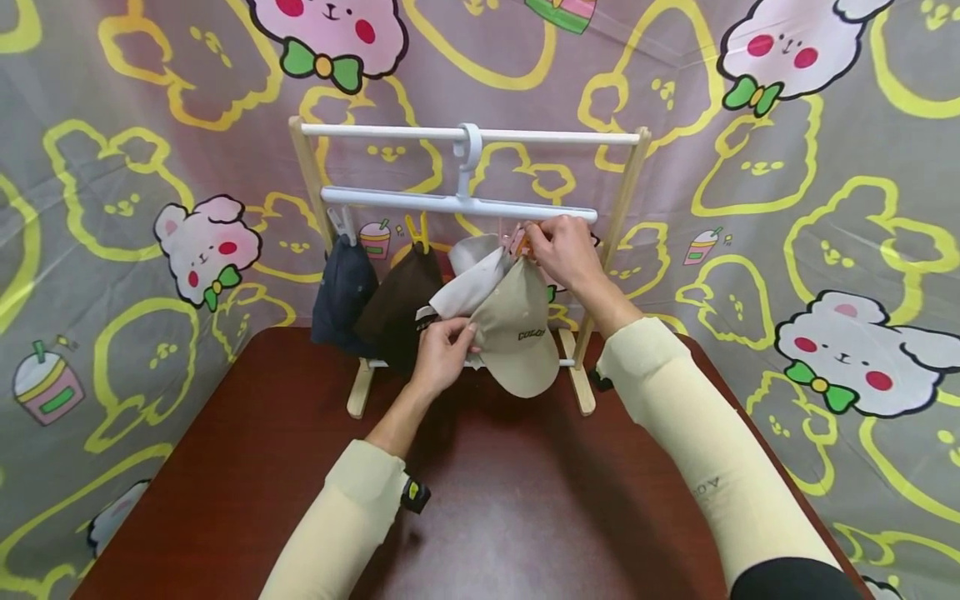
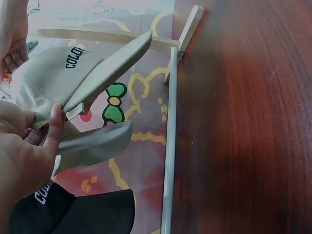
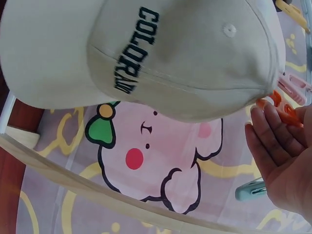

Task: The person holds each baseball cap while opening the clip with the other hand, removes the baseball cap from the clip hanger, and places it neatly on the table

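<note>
A beige cap [image 1: 517, 312] with dark lettering hangs at the right part of a white hanger bar [image 1: 390, 200]. My right hand [image 1: 570, 250] is at the cap's top edge and pinches an orange clothespin [image 3: 282, 111] there. Lower down, my left hand [image 1: 444, 354] pinches the beige cap's left edge between thumb and fingers, as the left wrist view also shows. Just behind it is a whitish cap [image 1: 472, 283], below a pink clothespin [image 3: 294, 87]. The lettering on the beige cap's front [image 3: 136, 48] faces the right wrist view.
A dark blue cap [image 1: 343, 292] hangs from a grey clothespin [image 1: 341, 223], and a dark brown cap [image 1: 401, 308] from a yellow one [image 1: 417, 233]. A teal clothespin [image 3: 251, 190] is near my right hand. The wooden rack [image 1: 621, 208] stands on a reddish-brown table [image 1: 495, 500], before a patterned cloth.
</note>
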`<state>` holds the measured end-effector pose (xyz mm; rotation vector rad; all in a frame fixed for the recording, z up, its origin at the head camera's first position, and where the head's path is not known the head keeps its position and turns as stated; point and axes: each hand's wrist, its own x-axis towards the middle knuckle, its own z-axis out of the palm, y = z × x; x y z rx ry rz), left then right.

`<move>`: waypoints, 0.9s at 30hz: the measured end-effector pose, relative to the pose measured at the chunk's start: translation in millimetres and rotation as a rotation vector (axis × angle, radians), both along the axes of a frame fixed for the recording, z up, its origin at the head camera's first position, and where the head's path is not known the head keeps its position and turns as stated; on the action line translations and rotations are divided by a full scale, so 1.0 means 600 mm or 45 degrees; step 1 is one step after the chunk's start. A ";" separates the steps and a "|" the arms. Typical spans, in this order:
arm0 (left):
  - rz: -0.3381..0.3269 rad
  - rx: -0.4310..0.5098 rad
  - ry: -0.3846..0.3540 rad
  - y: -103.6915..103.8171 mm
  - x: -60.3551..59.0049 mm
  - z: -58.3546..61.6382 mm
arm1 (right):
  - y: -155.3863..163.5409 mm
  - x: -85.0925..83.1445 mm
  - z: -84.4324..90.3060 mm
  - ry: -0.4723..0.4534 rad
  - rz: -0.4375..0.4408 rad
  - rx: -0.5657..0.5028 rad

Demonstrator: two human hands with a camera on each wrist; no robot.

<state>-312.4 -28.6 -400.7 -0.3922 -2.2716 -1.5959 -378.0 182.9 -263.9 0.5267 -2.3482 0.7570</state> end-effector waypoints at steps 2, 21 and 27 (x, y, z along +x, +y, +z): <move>-0.024 0.019 -0.018 0.002 0.001 -0.002 | 0.001 0.001 0.002 -0.015 -0.006 0.008; -0.249 0.136 -0.145 0.044 0.034 -0.047 | 0.015 0.001 0.007 0.001 0.053 -0.001; -0.384 0.209 -0.287 0.063 0.052 -0.069 | 0.022 0.004 0.004 0.095 -0.018 -0.091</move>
